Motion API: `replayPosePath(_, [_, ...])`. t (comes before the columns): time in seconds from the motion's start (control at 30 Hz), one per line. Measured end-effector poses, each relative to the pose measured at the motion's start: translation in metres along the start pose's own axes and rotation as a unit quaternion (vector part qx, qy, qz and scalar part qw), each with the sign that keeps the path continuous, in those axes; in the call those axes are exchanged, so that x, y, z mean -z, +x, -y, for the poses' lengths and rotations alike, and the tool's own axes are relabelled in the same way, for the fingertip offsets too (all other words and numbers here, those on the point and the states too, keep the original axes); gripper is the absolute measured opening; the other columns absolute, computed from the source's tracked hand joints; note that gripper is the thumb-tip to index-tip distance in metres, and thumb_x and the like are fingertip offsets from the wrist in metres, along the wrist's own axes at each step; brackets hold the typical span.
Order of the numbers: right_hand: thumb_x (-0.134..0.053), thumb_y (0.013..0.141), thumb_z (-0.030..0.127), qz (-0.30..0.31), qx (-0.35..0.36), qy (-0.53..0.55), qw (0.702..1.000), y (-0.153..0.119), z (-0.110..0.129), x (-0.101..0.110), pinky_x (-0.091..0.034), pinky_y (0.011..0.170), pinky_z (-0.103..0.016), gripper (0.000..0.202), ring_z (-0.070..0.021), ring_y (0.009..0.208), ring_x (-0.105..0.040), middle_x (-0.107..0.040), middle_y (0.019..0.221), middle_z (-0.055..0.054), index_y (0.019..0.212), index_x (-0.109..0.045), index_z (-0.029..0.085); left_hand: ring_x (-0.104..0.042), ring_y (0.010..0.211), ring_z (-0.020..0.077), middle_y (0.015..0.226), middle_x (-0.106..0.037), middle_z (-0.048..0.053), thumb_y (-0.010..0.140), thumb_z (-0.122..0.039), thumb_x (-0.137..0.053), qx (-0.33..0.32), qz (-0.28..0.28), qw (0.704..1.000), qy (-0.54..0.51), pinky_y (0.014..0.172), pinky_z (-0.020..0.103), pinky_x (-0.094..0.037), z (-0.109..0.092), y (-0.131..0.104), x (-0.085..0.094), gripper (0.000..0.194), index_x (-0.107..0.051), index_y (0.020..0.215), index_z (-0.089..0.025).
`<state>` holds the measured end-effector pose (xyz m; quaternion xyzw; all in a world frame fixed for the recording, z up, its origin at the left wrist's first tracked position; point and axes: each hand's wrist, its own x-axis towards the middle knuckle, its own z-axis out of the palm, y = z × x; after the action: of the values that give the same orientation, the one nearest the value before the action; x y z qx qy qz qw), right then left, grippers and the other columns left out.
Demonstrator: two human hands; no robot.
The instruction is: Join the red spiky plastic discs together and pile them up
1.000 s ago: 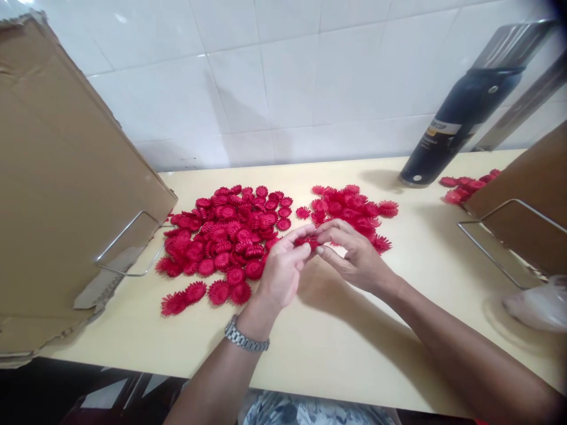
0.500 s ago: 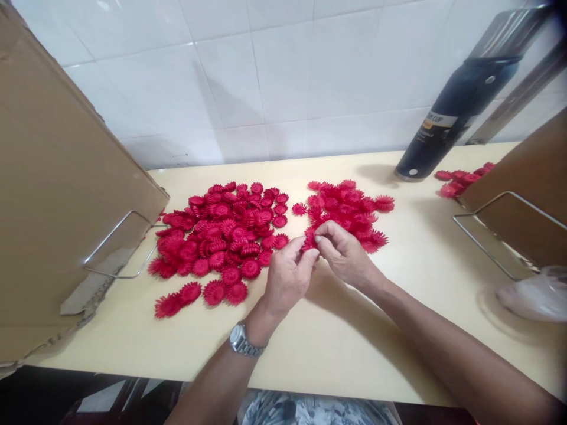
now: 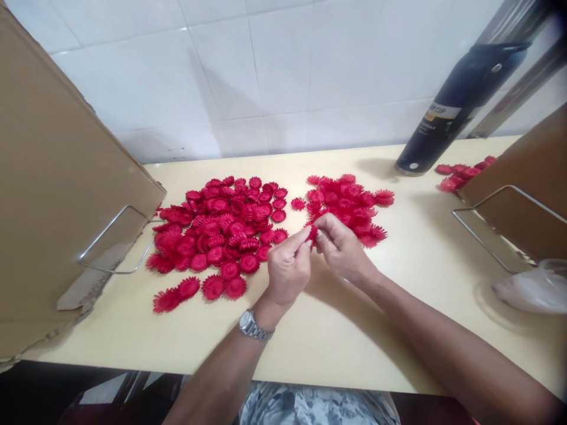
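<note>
Between the fingertips of both hands is one small red flower-shaped piece (image 3: 313,235) with a notched edge, partly covered by the fingers. My left hand (image 3: 289,264), with a metal watch on its wrist, pinches it from the left. From the right, my right hand (image 3: 343,248) grips it with thumb and forefinger. A large heap of dark red flower pieces (image 3: 225,227) lies left of the hands. Just behind the right hand is a smaller, looser pile of brighter red flower pieces (image 3: 345,200).
Cardboard (image 3: 66,177) with a wire handle stands at the left, and more cardboard (image 3: 527,189) at the right. A dark blue flask (image 3: 456,106) stands at the back right near a few red pieces (image 3: 465,174). A clear plastic bag or container (image 3: 535,286) lies far right on the cream table (image 3: 376,348).
The held flower piece has turned and now appears more edge-on between the fingers. My left wrist has shifted slightly right and up. The whole view has tilted a little.
</note>
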<state>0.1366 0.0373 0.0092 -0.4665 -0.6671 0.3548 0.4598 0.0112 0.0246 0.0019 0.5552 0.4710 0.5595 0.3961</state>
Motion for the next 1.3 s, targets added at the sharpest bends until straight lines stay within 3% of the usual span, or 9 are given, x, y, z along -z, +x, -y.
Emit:
replayPosePath(0.1, [-0.045, 0.088, 0.031, 0.052, -0.051, 0.102, 0.992, 0.002, 0.001, 0.007, -0.042, 0.054, -0.024, 0.014, -0.0101, 0.057, -0.048, -0.050, 0.063, 0.003, 0.081, -0.048, 0.019, -0.053, 0.052, 0.0112, 0.064, -0.065, 0.000, 0.076, -0.020, -0.057, 0.016, 0.013, 0.999, -0.025, 0.053, 0.023, -0.043, -0.002, 0.001, 0.003, 0.021, -0.072, 0.090, -0.022])
replayPosePath(0.27, [-0.054, 0.085, 0.033, 0.131, -0.030, 0.084, 0.987, 0.004, 0.000, 0.019, -0.047, 0.066, -0.029, 0.016, -0.0134, 0.073, -0.055, -0.056, 0.079, 0.000, 0.094, -0.052, 0.019, -0.050, 0.052, 0.0096, 0.059, -0.057, -0.002, 0.079, -0.021, -0.053, 0.036, 0.062, 0.997, -0.001, 0.051, 0.020, -0.040, -0.002, 0.006, 0.008, 0.013, -0.066, 0.078, -0.019])
replayPosePath(0.47, [-0.062, 0.079, 0.035, 0.089, -0.035, 0.194, 0.976, 0.002, 0.004, 0.016, -0.049, 0.061, -0.031, 0.021, -0.0137, 0.063, -0.058, -0.056, 0.067, 0.002, 0.074, -0.048, 0.021, -0.048, 0.050, 0.0089, 0.056, -0.055, -0.003, 0.078, -0.030, -0.059, 0.095, 0.108, 0.984, -0.104, 0.047, 0.020, -0.037, -0.004, 0.002, 0.005, 0.013, -0.063, 0.077, -0.018])
replayPosePath(0.7, [-0.064, 0.076, 0.032, 0.114, -0.019, 0.244, 0.963, -0.003, 0.009, 0.002, -0.043, 0.052, -0.025, 0.018, -0.0097, 0.055, -0.050, -0.053, 0.063, 0.004, 0.073, -0.051, 0.020, -0.055, 0.057, 0.0115, 0.060, -0.059, 0.002, 0.077, -0.054, -0.052, 0.226, 0.004, 0.915, -0.333, 0.058, 0.024, -0.046, -0.005, 0.021, 0.004, 0.042, -0.063, 0.063, -0.016])
replayPosePath(0.83, [-0.057, 0.078, 0.021, 0.089, 0.022, 0.081, 0.992, -0.006, 0.003, -0.007, -0.043, 0.056, -0.026, 0.008, -0.0125, 0.063, -0.054, -0.058, 0.073, 0.000, 0.073, -0.051, 0.020, -0.064, 0.079, 0.0188, 0.072, -0.066, 0.007, 0.080, -0.052, -0.049, 0.296, 0.088, 0.868, -0.389, 0.073, 0.031, -0.050, -0.007, 0.018, -0.004, 0.041, -0.065, 0.074, -0.015])
replayPosePath(0.9, [-0.051, 0.078, 0.012, 0.044, 0.079, -0.084, 0.992, -0.008, 0.001, -0.012, -0.039, 0.053, -0.026, 0.011, -0.0128, 0.059, -0.052, -0.057, 0.068, 0.000, 0.072, -0.051, 0.021, -0.063, 0.083, 0.0192, 0.069, -0.065, 0.006, 0.079, -0.045, -0.054, 0.284, 0.041, 0.888, -0.360, 0.076, 0.031, -0.049, -0.007, 0.012, -0.011, 0.033, -0.063, 0.069, -0.015])
replayPosePath(1.03, [-0.041, 0.081, 0.005, -0.016, 0.231, -0.309, 0.922, -0.012, 0.003, -0.020, -0.035, 0.053, -0.027, 0.026, -0.0143, 0.057, -0.048, -0.056, 0.059, -0.002, 0.064, -0.053, 0.021, -0.062, 0.073, 0.0164, 0.054, -0.056, 0.000, 0.076, -0.040, -0.061, 0.225, -0.065, 0.923, -0.306, 0.072, 0.029, -0.049, -0.006, 0.007, -0.019, 0.031, -0.053, 0.057, -0.016])
replayPosePath(1.13, [-0.040, 0.086, 0.009, -0.012, 0.268, -0.358, 0.894, -0.013, 0.006, -0.023, -0.035, 0.057, -0.029, 0.028, -0.0154, 0.064, -0.051, -0.064, 0.077, -0.006, 0.073, -0.062, 0.019, -0.060, 0.063, 0.0138, 0.049, -0.052, -0.002, 0.076, -0.042, -0.061, 0.225, -0.101, 0.928, -0.279, 0.065, 0.026, -0.048, -0.006, 0.013, -0.017, 0.036, -0.049, 0.054, -0.017])
replayPosePath(1.3, [-0.052, 0.084, 0.021, 0.012, 0.207, -0.314, 0.927, -0.010, 0.017, -0.014, -0.040, 0.074, -0.040, 0.019, -0.0246, 0.093, -0.050, -0.060, 0.101, -0.010, 0.088, -0.070, 0.023, -0.052, 0.047, 0.0104, 0.043, -0.048, -0.002, 0.078, -0.052, -0.055, 0.223, -0.129, 0.941, -0.221, 0.048, 0.023, -0.040, -0.004, 0.024, -0.008, 0.046, -0.049, 0.050, -0.016])
